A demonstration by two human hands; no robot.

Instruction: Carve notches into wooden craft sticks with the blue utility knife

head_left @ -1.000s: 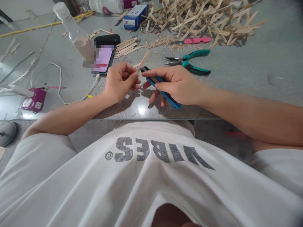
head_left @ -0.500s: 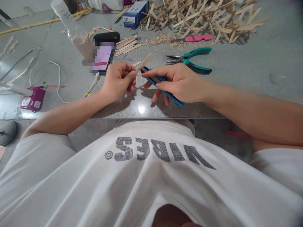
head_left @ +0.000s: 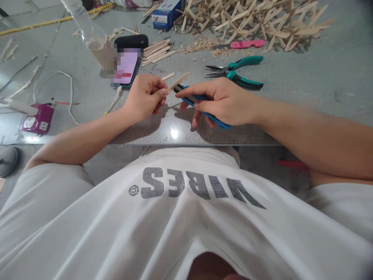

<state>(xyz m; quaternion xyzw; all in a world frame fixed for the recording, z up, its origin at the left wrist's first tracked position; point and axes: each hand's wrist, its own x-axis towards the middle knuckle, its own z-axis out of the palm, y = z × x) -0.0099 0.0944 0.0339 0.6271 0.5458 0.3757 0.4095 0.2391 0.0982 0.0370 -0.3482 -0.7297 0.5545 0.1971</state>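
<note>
My left hand (head_left: 150,95) pinches a pale wooden stick (head_left: 180,81) between thumb and fingers, its free end pointing up and to the right. In my right hand (head_left: 223,99) is a blue utility knife (head_left: 205,111), with its black tip beside the stick and the left fingertips. The index finger lies along the knife, and some lower fingers are spread beneath it. Another loose stick (head_left: 168,76) lies on the table just behind the hands. Whether the blade touches the held stick is too small to tell.
Green-handled pliers (head_left: 244,74) and a pink-handled knife (head_left: 247,44) lie behind my right hand. Farther back are piled sticks (head_left: 256,23) and a blue box (head_left: 167,14). A phone (head_left: 128,68), bottle (head_left: 97,44) and cable (head_left: 72,93) are at left.
The stick in my left hand has tilted lower, toward the right. My right hand and the knife have shifted slightly right. The view has also moved a little.
</note>
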